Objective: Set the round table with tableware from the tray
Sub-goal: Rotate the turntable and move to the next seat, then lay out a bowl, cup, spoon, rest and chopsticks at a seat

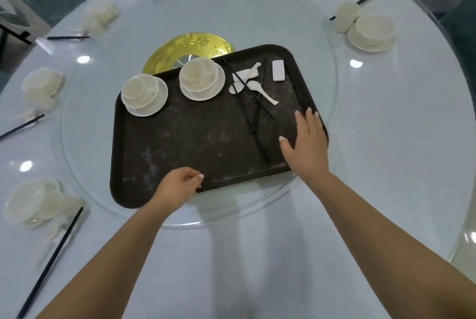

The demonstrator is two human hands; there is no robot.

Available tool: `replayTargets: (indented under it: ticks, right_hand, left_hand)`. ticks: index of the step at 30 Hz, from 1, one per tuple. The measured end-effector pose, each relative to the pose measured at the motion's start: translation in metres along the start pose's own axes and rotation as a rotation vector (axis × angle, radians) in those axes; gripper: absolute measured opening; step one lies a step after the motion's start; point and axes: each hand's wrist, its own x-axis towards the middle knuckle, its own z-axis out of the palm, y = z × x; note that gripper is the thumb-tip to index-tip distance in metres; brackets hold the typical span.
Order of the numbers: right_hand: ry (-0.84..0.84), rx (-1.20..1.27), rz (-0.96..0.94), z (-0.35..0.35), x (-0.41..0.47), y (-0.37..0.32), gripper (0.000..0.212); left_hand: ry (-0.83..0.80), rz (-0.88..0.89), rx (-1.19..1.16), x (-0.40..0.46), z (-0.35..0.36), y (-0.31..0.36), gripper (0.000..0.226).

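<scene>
A dark brown tray lies on the glass turntable of the round table. It carries two stacks of white plate, bowl and cup: one stack at its far left, another stack at the far middle. Black chopsticks, white spoons and a white rest lie at its far right. My left hand grips the tray's near rim with curled fingers. Flat, with straight fingers, my right hand lies on the tray's right side near the rim.
Several white place settings with black chopsticks ring the white table, such as one at the near left and one at the far right. A gold disc marks the turntable's centre. Teal chairs stand behind the table.
</scene>
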Motion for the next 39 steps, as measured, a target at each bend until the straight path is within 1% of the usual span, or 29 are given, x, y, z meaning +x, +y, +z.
replayTargets:
  ticks: [4, 7, 11, 14, 16, 18, 19, 23, 25, 30, 31, 34, 35, 39]
  right_hand:
    - [-0.038, 0.115, -0.041, 0.01, 0.018, -0.033, 0.054]
    - [-0.066, 0.203, -0.058, 0.018, 0.036, -0.056, 0.048]
    - [-0.203, 0.352, -0.039, 0.031, 0.067, -0.092, 0.047]
    - [-0.232, 0.439, -0.017, 0.041, 0.095, -0.117, 0.052]
    - [-0.237, 0.472, -0.051, 0.046, 0.12, -0.132, 0.048]
    - [-0.227, 0.475, -0.082, 0.05, 0.146, -0.144, 0.041]
    - [-0.227, 0.463, -0.084, 0.054, 0.161, -0.148, 0.042]
    - [-0.281, 0.276, -0.095, 0.072, 0.205, -0.158, 0.059]
    - [-0.318, 0.223, -0.119, 0.08, 0.218, -0.16, 0.06]
    - [-0.335, 0.164, -0.165, 0.091, 0.228, -0.159, 0.047]
    - [-0.341, 0.157, -0.167, 0.092, 0.229, -0.16, 0.045]
    - [-0.368, 0.162, -0.174, 0.089, 0.228, -0.164, 0.042]
    - [-0.376, 0.169, -0.173, 0.086, 0.226, -0.165, 0.041]
    - [-0.377, 0.193, -0.188, 0.078, 0.208, -0.165, 0.045]
  left_hand:
    - [-0.018, -0.087, -0.145, 0.017, -0.015, 0.001, 0.015]
    - [-0.01, -0.125, -0.235, 0.04, -0.026, 0.007, 0.02]
    - [-0.023, -0.162, -0.346, 0.078, -0.04, 0.02, 0.041]
    - [0.039, -0.131, -0.397, 0.111, -0.049, 0.033, 0.053]
    - [0.08, -0.093, -0.42, 0.135, -0.053, 0.041, 0.058]
    - [0.094, -0.069, -0.436, 0.155, -0.056, 0.051, 0.063]
    - [0.098, -0.063, -0.451, 0.167, -0.058, 0.056, 0.066]
    - [0.112, -0.038, -0.52, 0.199, -0.063, 0.072, 0.071]
    - [0.111, -0.012, -0.541, 0.21, -0.062, 0.076, 0.071]
    - [0.091, 0.022, -0.573, 0.219, -0.059, 0.079, 0.07]
    - [0.082, 0.033, -0.575, 0.218, -0.058, 0.079, 0.068]
    - [0.066, 0.08, -0.573, 0.211, -0.053, 0.076, 0.051]
    - [0.067, 0.086, -0.57, 0.207, -0.052, 0.075, 0.05]
    - [0.093, 0.064, -0.575, 0.188, -0.047, 0.067, 0.058]
